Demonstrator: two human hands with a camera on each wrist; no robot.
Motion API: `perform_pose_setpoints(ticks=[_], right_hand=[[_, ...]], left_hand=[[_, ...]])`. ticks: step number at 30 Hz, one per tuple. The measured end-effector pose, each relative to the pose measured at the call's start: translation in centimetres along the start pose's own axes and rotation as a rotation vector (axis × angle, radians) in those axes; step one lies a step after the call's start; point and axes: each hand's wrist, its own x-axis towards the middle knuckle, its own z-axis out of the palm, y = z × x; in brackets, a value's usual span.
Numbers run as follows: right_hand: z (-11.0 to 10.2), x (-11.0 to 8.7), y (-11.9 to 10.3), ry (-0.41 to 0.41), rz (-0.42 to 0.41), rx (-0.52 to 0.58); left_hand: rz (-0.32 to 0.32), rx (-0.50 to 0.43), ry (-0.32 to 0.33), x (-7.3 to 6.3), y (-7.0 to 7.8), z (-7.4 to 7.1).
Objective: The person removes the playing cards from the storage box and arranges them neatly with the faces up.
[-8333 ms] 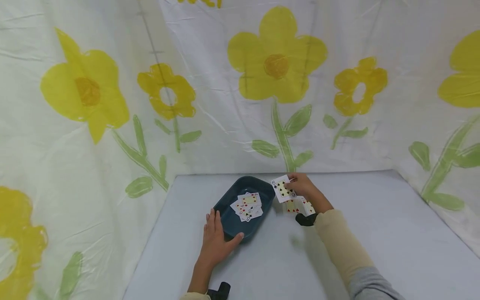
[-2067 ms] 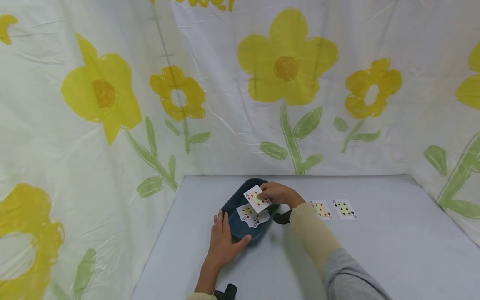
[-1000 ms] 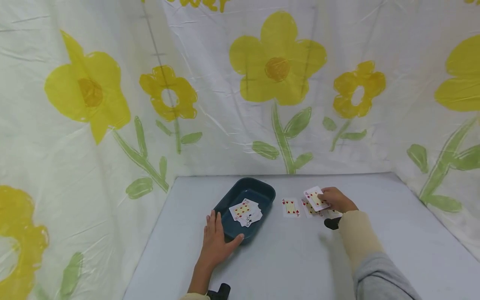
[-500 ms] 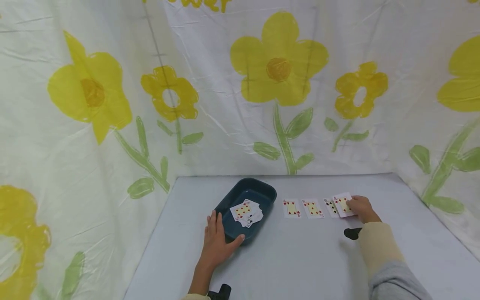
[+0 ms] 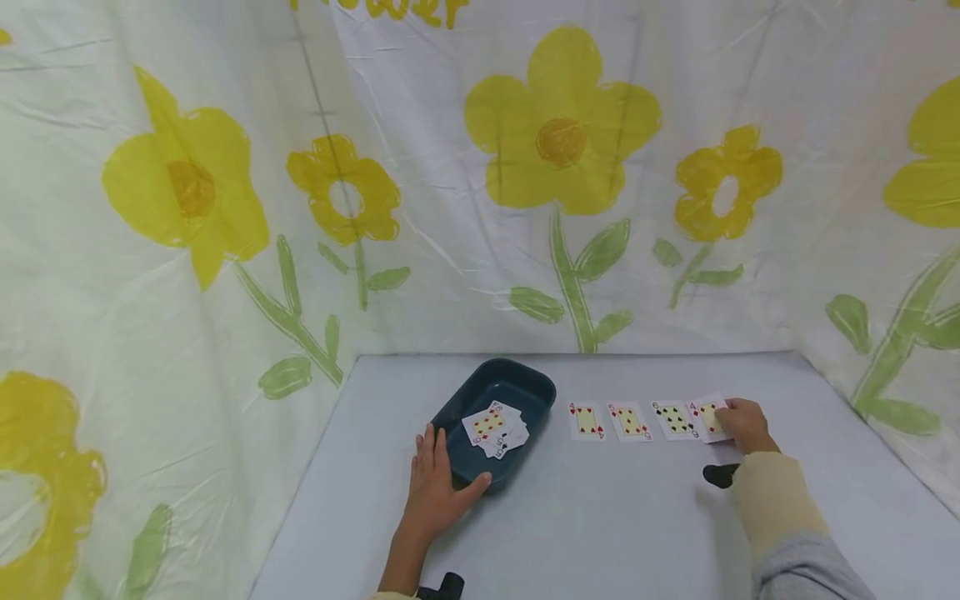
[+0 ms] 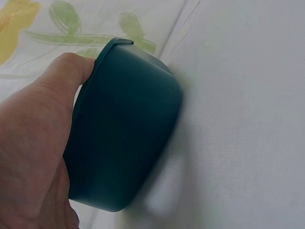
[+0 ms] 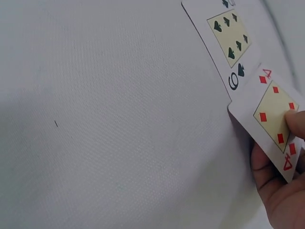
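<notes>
My right hand [image 5: 748, 427] pinches a four of diamonds playing card [image 7: 272, 119] at its right side, thumb on its face and fingers beneath. The card's left edge lies right beside the six of spades [image 5: 672, 420], slightly overlapping it in the head view. Further left in the row lie the five of diamonds [image 5: 630, 422] and the four of hearts [image 5: 587, 422]. My left hand [image 5: 435, 496] rests on the dark teal tray [image 6: 124, 124], straight fingers along its left rim and thumb at its near end. Several loose cards [image 5: 489, 423] lie overlapped, face up, inside the tray.
A white table [image 5: 585, 525] carries everything. Behind it hangs a white plastic sheet [image 5: 457, 275] painted with yellow flowers, meeting the table's back edge. Black wrist-worn devices [image 5: 450, 586] show at the wrists.
My right hand took the four of diamonds from the tray and carried it right, past the row, to the right side of the six of spades. My left hand stayed on the tray.
</notes>
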Motion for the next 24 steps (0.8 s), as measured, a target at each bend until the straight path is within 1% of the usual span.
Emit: perform_pose_setpoints(ticks=[3,5,10,12,13,15,18,24], right_hand=[[-0.1,-0.2,0.0,0.047,-0.050,-0.062],[-0.2,-0.4,0.1,0.085,-0.081,-0.131],[-0.5,-0.7,0.5,0.118,-0.130,-0.287],[-0.6,-0.6,0.8,0.130,-0.138,-0.333],[-0.6,-0.5,1.0,0.140,-0.147,-0.355],[-0.5,-0.3,1.4,0.157,-0.156,-0.392],[-0.1,0.1,1.7,0.184,-0.157,-0.416],[0.6,0.6,1.5,0.221,-0.130,-0.483]], left_hand=[[0.000,-0.003,0.006,0.0,0.1,0.0],[-0.004,-0.001,0.003,0.0,0.1,0.0],[-0.006,0.000,0.007,-0.2,-0.1,0.2],[0.001,-0.008,0.017,-0.1,-0.1,0.3],[-0.007,-0.006,0.013,-0.1,-0.1,0.3],[-0.015,-0.007,0.009,-0.1,-0.1,0.4],[-0.021,-0.002,0.006,-0.1,-0.1,0.5],[-0.026,0.005,0.000,0.1,0.0,0.5]])
